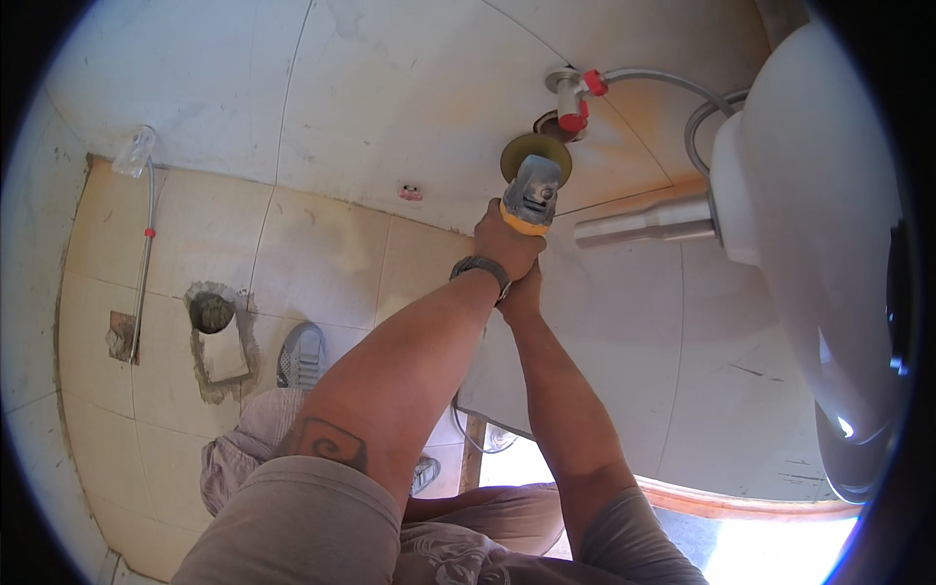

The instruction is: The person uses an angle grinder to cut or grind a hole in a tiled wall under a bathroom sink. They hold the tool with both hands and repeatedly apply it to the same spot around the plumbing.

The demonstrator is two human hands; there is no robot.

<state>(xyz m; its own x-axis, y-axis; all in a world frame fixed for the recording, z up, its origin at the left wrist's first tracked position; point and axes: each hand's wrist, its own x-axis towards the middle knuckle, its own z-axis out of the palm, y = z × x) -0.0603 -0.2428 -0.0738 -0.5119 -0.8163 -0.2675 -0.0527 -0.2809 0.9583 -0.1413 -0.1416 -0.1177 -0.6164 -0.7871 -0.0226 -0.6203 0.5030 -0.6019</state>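
Note:
My left hand (507,242), with a dark band at its wrist, is closed round the yellow body of an angle grinder (533,193) just behind its grey head. My right hand (523,292) is closed lower down on the same tool, and its fingers are partly hidden. The grinder's round, yellowish disc (519,154) faces the tiled wall (419,97), right by a round hole (552,125). I cannot tell whether the disc touches the tile. Above the hole, a metal angle valve (567,92) with red parts sticks out of the wall.
A white washbasin (819,156) bulges in from the right, its metal drain pipe (643,222) pointing toward my hands. A braided hose (673,78) links valve and basin. Another hose (148,234) hangs at left, near a rough floor opening (213,312). A shoe (301,357) stands on the floor tiles.

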